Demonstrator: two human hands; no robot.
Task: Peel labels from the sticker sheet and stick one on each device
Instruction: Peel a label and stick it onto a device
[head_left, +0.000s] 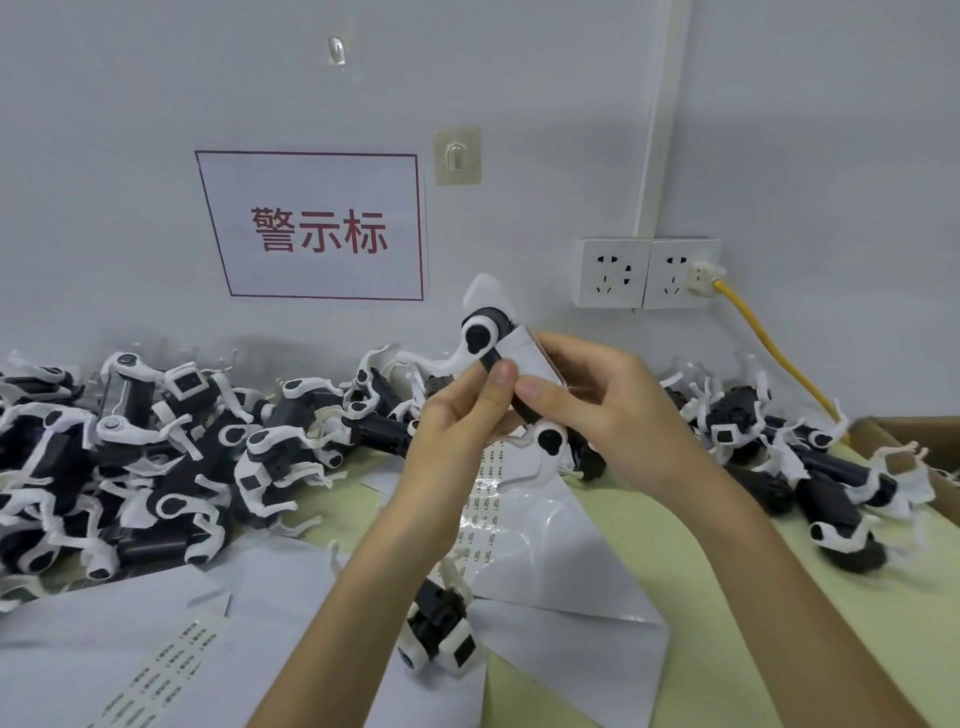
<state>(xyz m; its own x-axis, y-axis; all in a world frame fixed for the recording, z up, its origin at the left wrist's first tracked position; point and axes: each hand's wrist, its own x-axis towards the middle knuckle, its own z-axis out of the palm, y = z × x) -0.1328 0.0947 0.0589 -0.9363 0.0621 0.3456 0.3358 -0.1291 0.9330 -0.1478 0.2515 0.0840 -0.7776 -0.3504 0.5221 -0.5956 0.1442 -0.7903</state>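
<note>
White paper sign on wall, red border, red characters — 警示标, sticker sheet on table, rows of small labels — print too small to read

The left hand and right hand cover the lower half of the held device, so whether a label lies under the 2 thumbs cannot be told. Print on the sticker sheet is too small to read (likewise on the strip, cut by the bottom edge). The device pile runs off the left edge, the cardboard box off the right.
</note>
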